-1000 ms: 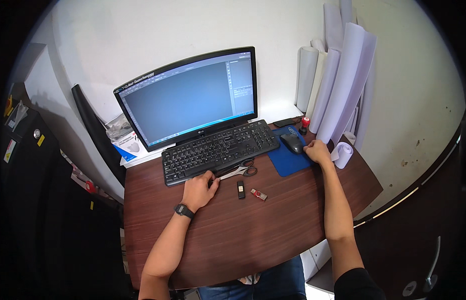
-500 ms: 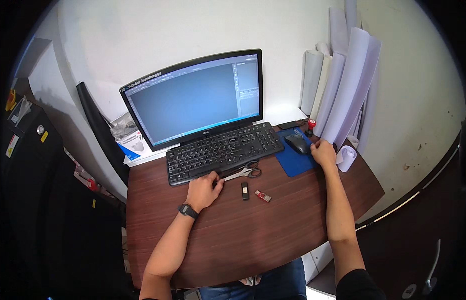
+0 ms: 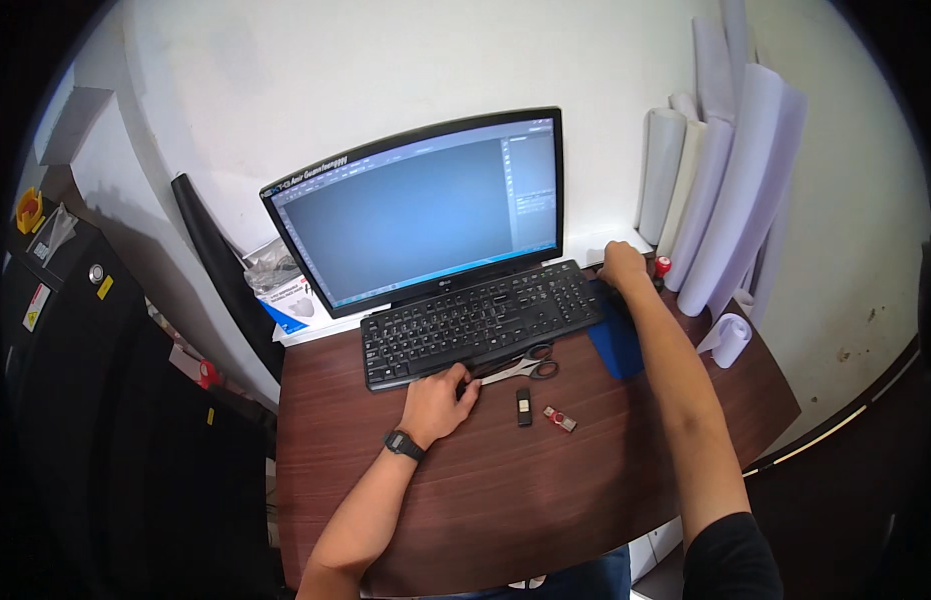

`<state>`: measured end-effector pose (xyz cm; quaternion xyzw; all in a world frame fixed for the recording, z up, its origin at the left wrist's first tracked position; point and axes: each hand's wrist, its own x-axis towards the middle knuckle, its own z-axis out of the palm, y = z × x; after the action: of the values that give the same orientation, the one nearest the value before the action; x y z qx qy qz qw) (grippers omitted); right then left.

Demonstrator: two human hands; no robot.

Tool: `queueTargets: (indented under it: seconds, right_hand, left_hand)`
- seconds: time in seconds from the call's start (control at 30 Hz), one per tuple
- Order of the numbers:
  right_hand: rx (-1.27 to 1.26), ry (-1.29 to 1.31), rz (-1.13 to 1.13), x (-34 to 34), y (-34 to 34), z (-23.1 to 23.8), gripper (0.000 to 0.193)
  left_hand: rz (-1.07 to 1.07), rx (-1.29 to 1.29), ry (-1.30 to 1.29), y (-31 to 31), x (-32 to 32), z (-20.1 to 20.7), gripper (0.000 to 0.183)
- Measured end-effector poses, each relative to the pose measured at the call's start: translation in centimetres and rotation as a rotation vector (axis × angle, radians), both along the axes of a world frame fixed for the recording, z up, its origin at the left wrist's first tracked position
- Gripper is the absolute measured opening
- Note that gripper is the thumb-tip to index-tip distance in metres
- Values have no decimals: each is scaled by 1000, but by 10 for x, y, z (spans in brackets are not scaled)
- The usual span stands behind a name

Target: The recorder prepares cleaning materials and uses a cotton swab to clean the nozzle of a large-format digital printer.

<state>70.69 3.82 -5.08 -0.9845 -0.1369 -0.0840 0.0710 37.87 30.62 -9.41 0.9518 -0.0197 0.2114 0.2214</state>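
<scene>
My left hand (image 3: 438, 402), with a dark watch on its wrist, rests on the desk at the keyboard's (image 3: 481, 322) front edge. Its fingers bend loosely, the thumb apart, beside the blade tips of the scissors (image 3: 526, 368). Reaching over the blue mouse pad (image 3: 618, 345), my right hand (image 3: 626, 266) is closed near a flat dark object (image 3: 593, 267) at the back of the desk. Its fingertips are hidden, so what they grip cannot be made out. The wrist partly covers the black mouse (image 3: 613, 298). Two USB flash drives, one black (image 3: 525, 408) and one red and silver (image 3: 561, 418), lie in front of the scissors.
A lit monitor (image 3: 416, 220) stands behind the keyboard. Large white paper rolls (image 3: 736, 190) lean at the right wall, with a small curled roll (image 3: 731, 340) and a red-topped stamp (image 3: 664, 266) near them. A box (image 3: 289, 300) sits left of the monitor.
My right hand has moved from beside the mouse, forward and left over it, to the back of the desk. My left hand stays by the scissors. The whole view has shifted slightly.
</scene>
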Motion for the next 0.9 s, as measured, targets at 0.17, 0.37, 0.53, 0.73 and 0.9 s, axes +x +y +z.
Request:
queueTargets:
  seconds: [0.17,0.37,0.53,0.73,0.9]
  right_hand:
    - [-61,-88,91,27,6,-22,21]
    - [-11,-197,129,31,9,-35,15]
    - [237,-227,138,14,-5,-33,17]
    - [170,-78,109,-11,-34,-19,28]
    - [-118,75,-57,-14,-6,-17,61]
  left_hand:
    - [11,-11,61,-2,2,6,24]
    - [14,-27,88,-5,3,7,25]
    - [10,-16,45,0,2,3,22]
    - [17,0,73,-3,-1,8,26]
    - [3,18,8,0,-1,0,26]
